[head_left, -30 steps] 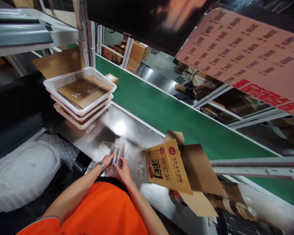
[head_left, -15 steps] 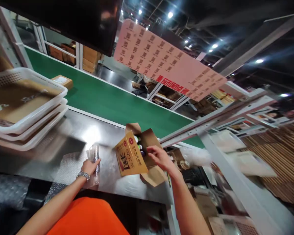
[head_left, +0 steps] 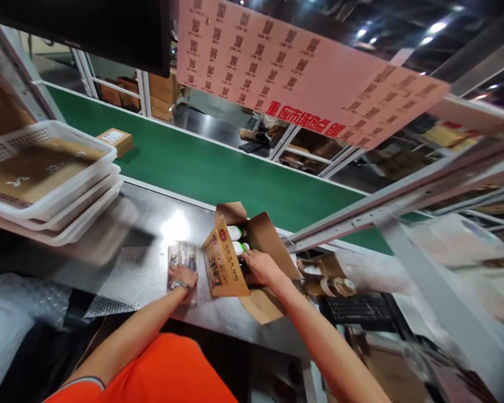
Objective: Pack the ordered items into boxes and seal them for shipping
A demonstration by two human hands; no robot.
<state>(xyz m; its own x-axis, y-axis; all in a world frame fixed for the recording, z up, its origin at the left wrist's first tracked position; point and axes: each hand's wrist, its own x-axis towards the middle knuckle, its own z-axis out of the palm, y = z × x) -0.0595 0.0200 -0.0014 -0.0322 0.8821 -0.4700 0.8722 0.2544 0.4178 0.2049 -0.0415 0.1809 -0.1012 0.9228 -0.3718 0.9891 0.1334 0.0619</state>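
Left hand (head_left: 182,275) lies flat on a bubble-wrapped item (head_left: 181,256) on the steel table (head_left: 151,215), fingers spread, pressing rather than gripping. Just right of it stands an open yellow printed carton (head_left: 223,268), flaps up, white bottles (head_left: 236,232) showing inside. Right hand (head_left: 258,265) reaches into the carton's mouth, fingers inside among the bottles; whether they close on anything cannot be told. Bubble wrap sheet (head_left: 128,277) spreads to the near left. Stacked white baskets (head_left: 67,184) at far left. Green conveyor belt (head_left: 201,170) runs beyond the table, a small box (head_left: 116,139) on it.
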